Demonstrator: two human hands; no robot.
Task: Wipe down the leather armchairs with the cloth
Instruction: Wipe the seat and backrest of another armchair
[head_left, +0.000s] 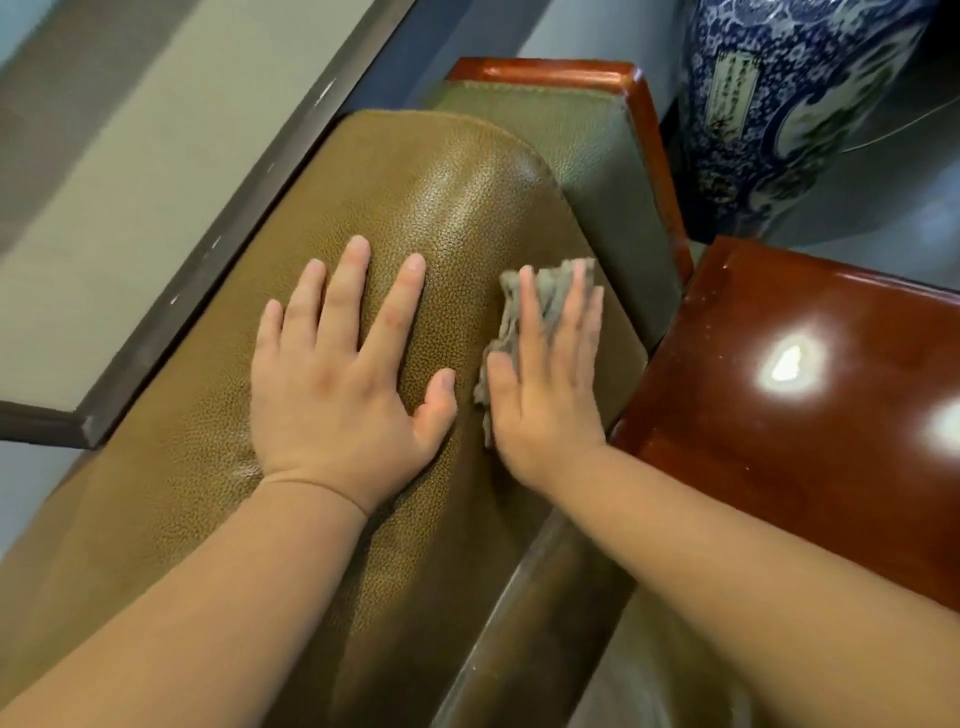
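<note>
An olive-brown leather armchair back cushion (441, 197) fills the middle of the view, with a shiny streak near its rounded top. My left hand (343, 379) lies flat on the leather, fingers spread and straight. Just to its right, my right hand (545, 374) presses a small grey cloth (550, 280) flat against the cushion near its right edge. The fingers of that hand are straight on top of the cloth, and most of the cloth is hidden under the palm.
A glossy red-brown wooden side table (810, 415) stands right of the chair. The chair's wooden frame (644, 119) edges a green leather side panel. A large blue-and-white porcelain vase (789, 104) stands at the upper right. A dark-framed wall panel (197, 260) runs along the left.
</note>
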